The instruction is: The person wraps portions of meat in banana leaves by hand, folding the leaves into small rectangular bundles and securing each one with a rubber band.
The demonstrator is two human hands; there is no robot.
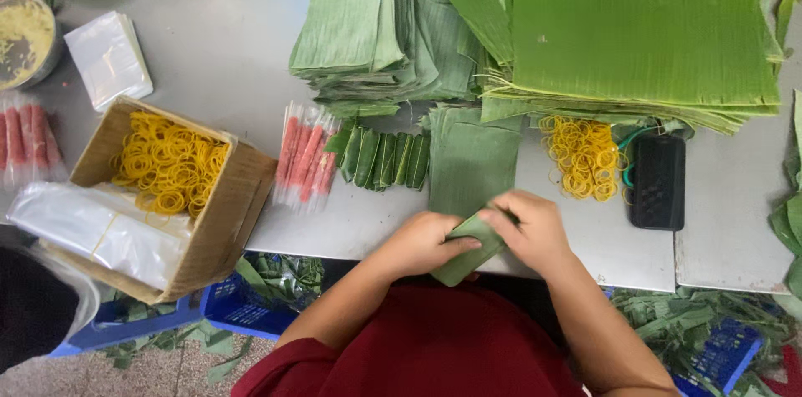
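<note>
Wrapping was the step in hand, by the look of it: the left hand (422, 244) and the right hand (531, 230) both closed their fingers on a small folded banana-leaf parcel (468, 252), held at the near edge of the steel table (351, 226), the left thumb pressing its side, the right fingers curled over its top end.

Landmark: that parcel.

- Just beyond it, a short stack of cut leaf squares (469, 159).
- Beyond and to its right, a loose heap of yellow rubber bands (583, 156), touching a black phone-like device (657, 181). Judged: securing the fold would call for one hand to free itself and take a band, the other keeping the fold pinched.
- Beyond and to its left, a row of finished green parcels (380, 159), then plastic-sleeved pink sausage sticks (305, 155).
- Far left, a cardboard box (221, 222) holding more bands and clear plastic bags (92, 226).
- Farthest back, tall stacks of banana leaf sheets (643, 30) and darker folded leaves (368, 21).
- Below the table edge, blue crates (238, 305) with leaf trimmings.
</note>
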